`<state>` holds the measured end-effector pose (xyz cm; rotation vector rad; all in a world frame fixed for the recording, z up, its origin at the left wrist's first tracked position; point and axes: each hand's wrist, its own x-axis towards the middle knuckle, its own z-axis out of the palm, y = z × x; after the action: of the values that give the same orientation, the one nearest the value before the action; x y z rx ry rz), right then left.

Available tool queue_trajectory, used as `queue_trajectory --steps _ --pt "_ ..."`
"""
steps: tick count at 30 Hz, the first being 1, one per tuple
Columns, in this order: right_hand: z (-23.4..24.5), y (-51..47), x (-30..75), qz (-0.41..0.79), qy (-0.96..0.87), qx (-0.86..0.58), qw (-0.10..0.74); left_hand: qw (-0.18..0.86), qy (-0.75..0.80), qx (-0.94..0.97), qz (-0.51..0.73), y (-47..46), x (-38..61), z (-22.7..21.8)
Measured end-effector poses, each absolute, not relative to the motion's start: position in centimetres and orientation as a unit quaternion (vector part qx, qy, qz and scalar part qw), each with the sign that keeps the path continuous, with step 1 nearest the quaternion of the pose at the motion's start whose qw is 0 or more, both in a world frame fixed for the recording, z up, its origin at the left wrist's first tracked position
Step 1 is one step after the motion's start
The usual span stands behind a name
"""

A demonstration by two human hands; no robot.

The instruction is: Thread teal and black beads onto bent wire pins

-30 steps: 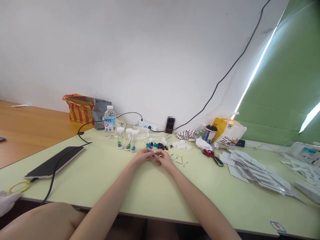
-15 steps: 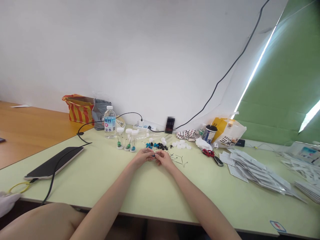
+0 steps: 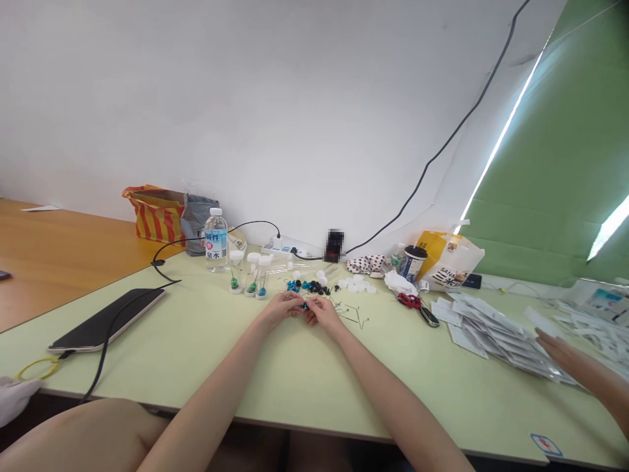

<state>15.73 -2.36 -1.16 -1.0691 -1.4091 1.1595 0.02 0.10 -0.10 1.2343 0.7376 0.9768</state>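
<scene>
Pinching what looks like a small blue bead (image 3: 304, 305) between the nearly closed fingers of the left hand (image 3: 281, 308) and right hand (image 3: 322, 311), while 3 filled clear vials (image 3: 252, 275) stand done beyond and loose beads (image 3: 309, 286) and bent wires (image 3: 350, 314) remain unused.

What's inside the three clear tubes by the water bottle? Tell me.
Each clear tube holds a thin stem with a green or blue bead near the bottom. White caps hide the tube ends.

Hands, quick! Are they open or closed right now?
Left hand: closed, at a small blue bead.
Right hand: closed, at it too; cannot tell which grips it.
</scene>
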Motion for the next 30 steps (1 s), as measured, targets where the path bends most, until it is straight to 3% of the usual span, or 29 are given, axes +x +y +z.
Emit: queue_trajectory --steps 30 --pt "-1.15 -2.56 15.59 0.470 -0.592 -0.435 0.490 0.650 0.333 0.530 0.431 0.20 0.11 -0.32"
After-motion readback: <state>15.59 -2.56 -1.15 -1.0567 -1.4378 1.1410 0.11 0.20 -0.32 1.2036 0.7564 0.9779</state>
